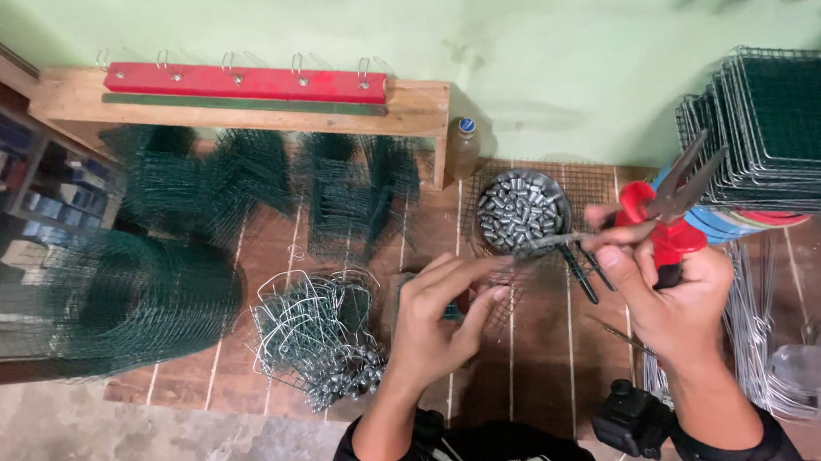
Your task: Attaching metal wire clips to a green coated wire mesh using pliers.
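a green wall point(553, 66) fills the top of the view, and below it lies a brown tiled floor point(536, 366) where the work is spread out. a big roll of dark green wire mesh point(117, 299) lies at the far left, and a tall stack of flat green mesh panels point(789, 127) stands at the right edge. against the wall sits a wooden jig point(257, 106) with a red bar point(246, 81) and metal hooks along it, and bent green mesh pieces point(263, 188) stand under it. a heap of bare silver wire parts point(317, 333) lies on the floor just left of the hands. a round metal bowl of small grey metal sleeves point(520, 211) sits on a mesh panel, just beyond the hands.

the right hand point(671, 299) is clamped around the red handles of long-nose pliers point(669, 205), whose tips point up and right, and its fingertips also pinch a thin wire piece point(566, 248) held out toward the left. the left hand point(441, 320) is half curled, fingers reaching to the other end of that wire, just in front of the bowl; whether it grips it firmly i cannot tell. the two hands are near each other but not touching. a small clear bottle point(463, 145) stands by the jig.
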